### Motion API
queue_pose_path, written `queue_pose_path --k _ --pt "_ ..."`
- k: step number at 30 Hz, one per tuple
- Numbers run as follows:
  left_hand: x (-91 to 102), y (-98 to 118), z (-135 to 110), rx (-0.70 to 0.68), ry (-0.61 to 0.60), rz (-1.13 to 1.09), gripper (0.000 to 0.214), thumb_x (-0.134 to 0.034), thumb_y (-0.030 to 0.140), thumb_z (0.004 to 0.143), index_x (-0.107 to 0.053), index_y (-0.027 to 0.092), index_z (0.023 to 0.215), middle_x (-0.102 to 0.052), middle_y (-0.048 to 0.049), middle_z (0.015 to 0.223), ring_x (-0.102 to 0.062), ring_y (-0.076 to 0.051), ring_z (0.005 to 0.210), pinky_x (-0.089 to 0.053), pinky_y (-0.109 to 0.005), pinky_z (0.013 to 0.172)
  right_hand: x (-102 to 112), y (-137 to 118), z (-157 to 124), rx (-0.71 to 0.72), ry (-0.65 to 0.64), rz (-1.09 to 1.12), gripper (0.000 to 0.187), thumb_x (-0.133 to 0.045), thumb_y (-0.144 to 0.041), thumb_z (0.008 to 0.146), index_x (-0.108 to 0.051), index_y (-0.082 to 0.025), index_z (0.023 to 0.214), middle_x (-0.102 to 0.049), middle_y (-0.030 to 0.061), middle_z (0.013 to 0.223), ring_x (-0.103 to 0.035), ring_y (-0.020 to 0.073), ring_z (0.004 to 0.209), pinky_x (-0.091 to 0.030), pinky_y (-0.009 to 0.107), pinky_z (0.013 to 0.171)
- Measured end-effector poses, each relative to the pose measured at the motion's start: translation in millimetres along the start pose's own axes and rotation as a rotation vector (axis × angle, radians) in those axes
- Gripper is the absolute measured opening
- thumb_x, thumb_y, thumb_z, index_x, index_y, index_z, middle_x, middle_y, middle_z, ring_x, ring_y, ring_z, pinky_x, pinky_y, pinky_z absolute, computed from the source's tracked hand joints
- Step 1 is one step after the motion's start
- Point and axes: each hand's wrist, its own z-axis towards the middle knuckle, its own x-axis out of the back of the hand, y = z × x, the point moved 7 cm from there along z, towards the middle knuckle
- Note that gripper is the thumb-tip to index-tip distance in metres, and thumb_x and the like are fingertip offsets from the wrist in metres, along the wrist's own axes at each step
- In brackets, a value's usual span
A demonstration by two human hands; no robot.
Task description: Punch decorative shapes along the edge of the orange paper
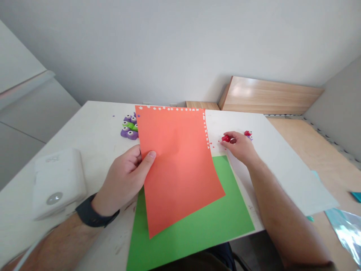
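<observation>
My left hand (pixel 125 178) grips the lower left edge of an orange-red paper sheet (pixel 180 165), thumb on top, and lifts it off the table. Small white flower-shaped cut-outs run along the sheet's top and right edges. Beneath it lies a green paper sheet (pixel 194 214), partly covered. My right hand (pixel 238 146) rests on the white table at the right, its fingers closed on a small red object (pixel 226 138), perhaps a craft punch. Tiny red paper bits (pixel 213 146) lie near those fingers.
A purple and green flower-shaped cluster of craft punches (pixel 130 127) stands behind the sheet. A white boxy device (pixel 58 183) sits at the table's left. Another small red-and-purple item (pixel 248 133) lies past my right hand. Shiny teal wrapping (pixel 344 229) lies on the wooden floor at right.
</observation>
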Motion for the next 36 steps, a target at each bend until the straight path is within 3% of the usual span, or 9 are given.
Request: queue_pose_path --k 5,15,19,26,29,32,36 --pt "-1.2 -0.3 0.1 0.011 -0.01 -0.009 0.043 -0.066 0.058 0.1 -0.071 0.029 0.131 -0.08 -0.0025 0.118 -0.074 -0.024 0.087 -0.062 -0.034 0.073 3.9 0.4 -0.4 -0.021 0.004 -0.056 0.039 -0.078 -0.038 0.083 -0.079 -0.022 0.118 -0.081 0.0062 0.099 -0.072 0.0218 0.08 -0.055 0.039 0.083" --pt "-0.5 -1.7 -0.2 -0.001 -0.01 0.025 0.043 -0.064 0.059 0.1 -0.07 0.031 0.133 -0.08 -0.0019 0.119 -0.076 -0.025 0.094 -0.063 -0.036 0.079 4.0 -1.2 -1.4 -0.015 0.033 -0.097 0.04 -0.075 -0.039 0.086 -0.077 -0.022 0.122 -0.082 0.0081 0.113 -0.07 0.022 0.08 -0.055 0.042 0.091" --pt "-1.4 -1.7 0.7 0.002 -0.011 0.022 0.044 -0.064 0.06 0.1 -0.07 0.031 0.133 -0.08 -0.002 0.118 -0.074 -0.024 0.09 -0.063 -0.036 0.078 15.1 4.7 0.1 -0.051 0.138 -0.08 0.047 -0.069 -0.045 0.091 -0.073 -0.021 0.131 -0.081 0.01 0.12 -0.068 0.0205 0.073 -0.055 0.043 0.087" --pt "-1.2 -0.7 0.2 0.011 -0.014 0.028 0.043 -0.065 0.059 0.1 -0.071 0.031 0.132 -0.079 -0.0025 0.119 -0.074 -0.025 0.089 -0.063 -0.036 0.078 7.7 7.9 2.3 -0.005 0.052 -0.175 0.045 -0.066 -0.043 0.094 -0.075 -0.022 0.133 -0.08 0.0108 0.125 -0.073 0.0278 0.092 -0.054 0.047 0.097" --pt "-1.3 -2.5 -0.1 0.009 -0.023 0.003 0.044 -0.065 0.059 0.1 -0.07 0.031 0.133 -0.079 -0.0032 0.12 -0.074 -0.025 0.09 -0.063 -0.036 0.078 6.1 2.5 0.7 0.023 0.015 -0.171 0.043 -0.066 -0.042 0.094 -0.076 -0.024 0.131 -0.08 0.0103 0.123 -0.074 0.0287 0.092 -0.054 0.046 0.097" --pt "-1.3 -3.1 0.0 -0.001 -0.024 0.016 0.043 -0.064 0.058 0.101 -0.07 0.031 0.133 -0.079 -0.0026 0.121 -0.074 -0.024 0.09 -0.063 -0.035 0.079 12.9 -2.0 -1.5 0.014 0.077 -0.156 0.042 -0.064 -0.041 0.095 -0.077 -0.024 0.132 -0.082 0.0096 0.107 -0.074 0.029 0.089 -0.055 0.046 0.094" --pt "-0.4 -2.2 0.7 -0.001 -0.017 0.038 0.041 -0.064 0.059 0.101 -0.071 0.032 0.131 -0.079 -0.001 0.118 -0.074 -0.023 0.091 -0.062 -0.034 0.08 6.9 -4.9 -2.1 0.045 -0.013 -0.183 0.044 -0.067 -0.038 0.093 -0.077 -0.023 0.133 -0.082 0.0097 0.105 -0.073 0.0273 0.085 -0.054 0.045 0.094"
